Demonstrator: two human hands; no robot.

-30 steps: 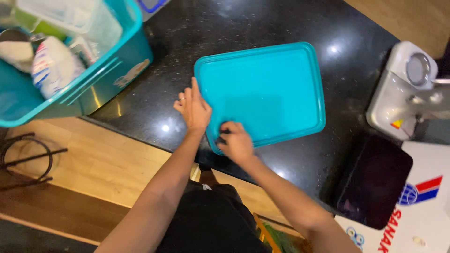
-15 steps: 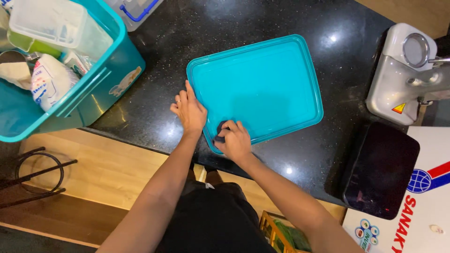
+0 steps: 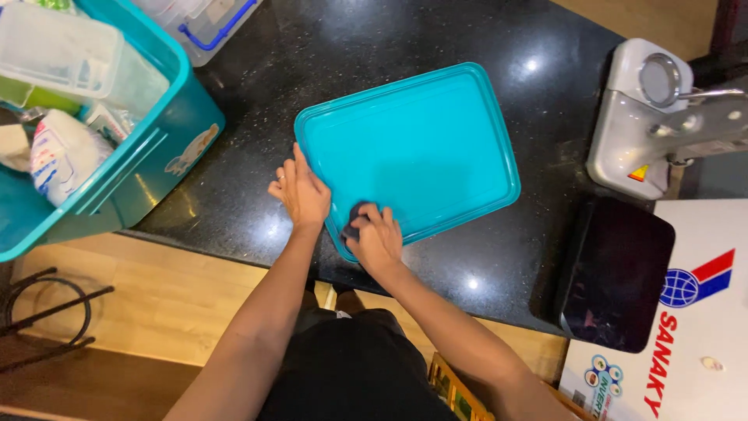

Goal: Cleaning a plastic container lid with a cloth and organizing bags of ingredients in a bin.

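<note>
Teal lid (image 3: 413, 152) lies flat on the black counter (image 3: 257, 101), both my hands at its near left corner.

I see my left hand (image 3: 301, 191) laid flat with fingers together and pointing away, its palm pressing the lid's left rim against the counter. My right hand (image 3: 377, 238) sits just beside it on the near edge, fingers curled down over a small dark pad (image 3: 355, 221) held against the lid's surface. Both forearms run up from the near edge, converging at that corner. By count: one lid, one dark pad, one teal bin (image 3: 148, 160) at far left holding packets and a clear box, one white machine (image 3: 635, 129) at far right, one black scale (image 3: 615, 273) near right.
</note>
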